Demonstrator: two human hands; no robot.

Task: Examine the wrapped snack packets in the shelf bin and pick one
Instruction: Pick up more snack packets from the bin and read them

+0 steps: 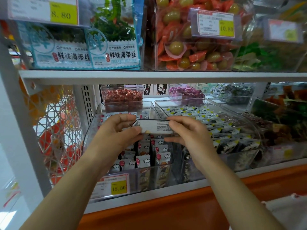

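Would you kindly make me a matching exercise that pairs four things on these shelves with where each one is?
Things:
1. packet
2. 15.80 tag
3. 10.80 tag
4. seaweed bags

Places:
a. upper shelf, left
b. pinched between left hand and right hand
c. front of lower bin
d. on orange-sweets bin

Pairs: 1-b, 2-c, 3-d, 4-a

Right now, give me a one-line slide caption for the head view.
Left hand and right hand pinch a white snack packet by its ends above the clear shelf bin tagged 15.80.
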